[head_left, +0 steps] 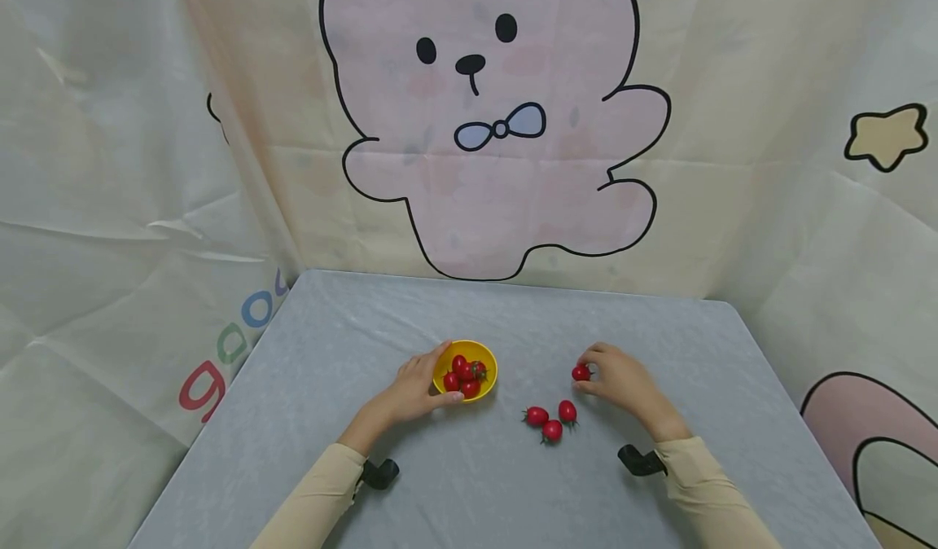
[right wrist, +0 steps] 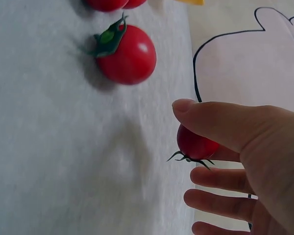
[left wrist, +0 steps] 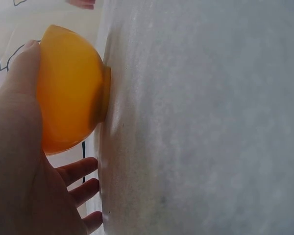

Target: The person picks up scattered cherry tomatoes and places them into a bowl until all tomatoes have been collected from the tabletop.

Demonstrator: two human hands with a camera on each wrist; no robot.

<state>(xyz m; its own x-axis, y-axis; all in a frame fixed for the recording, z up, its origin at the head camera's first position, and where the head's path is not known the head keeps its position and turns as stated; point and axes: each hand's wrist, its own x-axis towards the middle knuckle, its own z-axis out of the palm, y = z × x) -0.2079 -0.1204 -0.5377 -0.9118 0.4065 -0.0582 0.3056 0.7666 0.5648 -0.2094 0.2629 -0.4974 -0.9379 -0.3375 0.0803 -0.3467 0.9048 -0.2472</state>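
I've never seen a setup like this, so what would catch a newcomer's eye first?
Probably the pink cartoon animal with its blue bow tie, on the backdrop behind the table. Next, the yellow bowl of cherry tomatoes near the table's middle, held by the left hand. To its right, the right hand pinches one cherry tomato, with three loose tomatoes nearer the person.

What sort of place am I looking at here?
Probably a small, makeshift booth for filming or demonstrations, though I can't be certain: creased cartoon-printed fabric lines three sides of a grey table, and two black wrist devices are in view.
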